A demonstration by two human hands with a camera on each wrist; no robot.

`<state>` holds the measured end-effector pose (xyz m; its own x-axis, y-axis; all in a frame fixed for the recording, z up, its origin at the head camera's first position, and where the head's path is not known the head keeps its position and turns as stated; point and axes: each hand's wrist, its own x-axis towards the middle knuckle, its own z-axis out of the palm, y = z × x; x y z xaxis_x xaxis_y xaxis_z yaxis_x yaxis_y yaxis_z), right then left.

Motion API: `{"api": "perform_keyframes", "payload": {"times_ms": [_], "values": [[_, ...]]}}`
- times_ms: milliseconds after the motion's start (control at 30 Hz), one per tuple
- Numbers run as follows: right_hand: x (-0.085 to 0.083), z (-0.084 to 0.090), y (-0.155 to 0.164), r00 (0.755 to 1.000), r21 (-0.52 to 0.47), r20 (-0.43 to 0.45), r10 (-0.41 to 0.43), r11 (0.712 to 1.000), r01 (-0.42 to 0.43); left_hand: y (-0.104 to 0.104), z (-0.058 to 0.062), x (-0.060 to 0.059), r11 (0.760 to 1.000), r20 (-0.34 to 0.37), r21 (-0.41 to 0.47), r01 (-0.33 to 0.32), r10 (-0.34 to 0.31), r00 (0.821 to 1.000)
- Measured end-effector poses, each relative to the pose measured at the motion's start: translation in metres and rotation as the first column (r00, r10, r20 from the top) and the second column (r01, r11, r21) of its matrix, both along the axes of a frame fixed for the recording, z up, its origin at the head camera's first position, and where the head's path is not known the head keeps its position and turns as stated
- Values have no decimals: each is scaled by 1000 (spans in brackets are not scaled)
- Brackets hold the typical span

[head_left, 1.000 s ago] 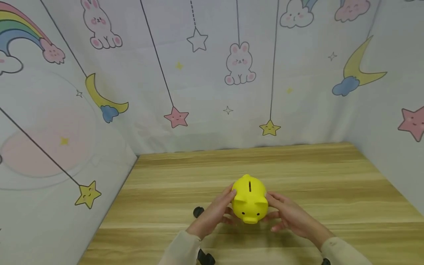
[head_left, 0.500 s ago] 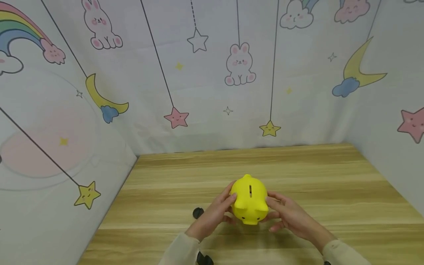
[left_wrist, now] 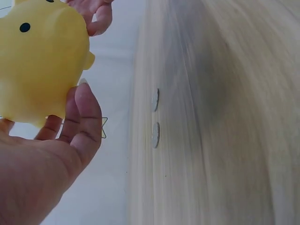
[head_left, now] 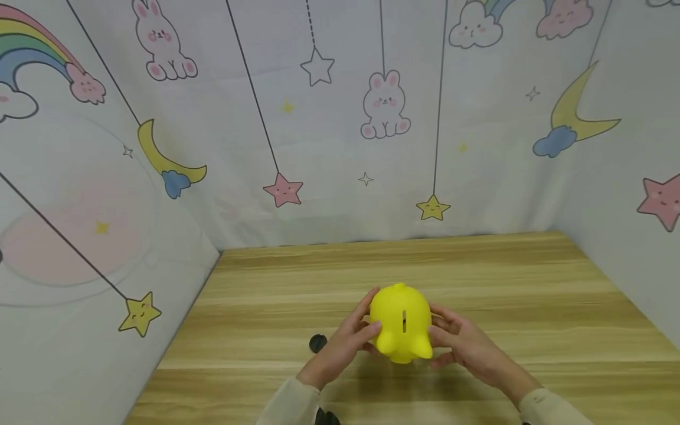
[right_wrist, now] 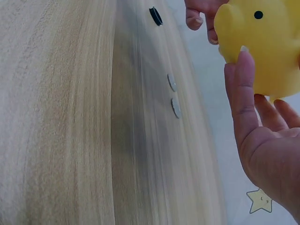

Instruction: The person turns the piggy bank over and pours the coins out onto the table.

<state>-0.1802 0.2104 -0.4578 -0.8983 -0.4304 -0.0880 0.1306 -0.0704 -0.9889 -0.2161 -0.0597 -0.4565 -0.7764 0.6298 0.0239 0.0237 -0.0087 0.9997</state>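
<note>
1. yellow piggy bank [head_left: 401,321] held above the wooden table [head_left: 531,307], near centre, slot up, snout tipped down;
2. left hand [head_left: 340,348] & right hand [head_left: 470,348] grip its sides, fingers curled on it;
3. two coins [right_wrist: 174,95] on table beneath; black cap [head_left: 317,342] just left.

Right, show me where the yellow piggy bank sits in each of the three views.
Head: piggy bank low centre, lifted above the wooden table, held between the left hand and the right hand.
Left wrist: top left corner, against the left hand's fingers.
Right wrist: top right corner, against the right hand's fingers.
Shared landmark: two coins on the table under it, seen by both wrist cameras.
</note>
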Motion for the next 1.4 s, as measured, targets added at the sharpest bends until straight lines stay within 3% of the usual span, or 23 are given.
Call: {"api": "perform_keyframes", "payload": {"times_ms": [133,467,600,733,900,1133,1400], "values": [[-2,-2,0,1000,-6,-19,10,1000,-10,-1,0,0,1000,-38,2,15,-15,999],[-1,-3,0,1000,7,-16,8,1000,-8,-1,-1,-1,1000,-54,-16,-7,6,999],[0,-3,1,1000,9,4,9,1000,-9,0,-1,0,1000,-22,-20,-15,14,1000],[-1,-2,0,997,5,80,5,1000,-6,0,-3,-1,1000,64,-13,-25,26,998],[-2,2,-4,985,19,175,7,1000,-11,4,-2,0,989,114,-117,-92,105,988],[-1,8,-18,951,105,307,-36,994,3,13,3,5,937,157,-294,-188,241,958],[-1,9,-19,948,116,314,-51,993,15,14,0,5,928,158,-319,-194,254,954]]}}
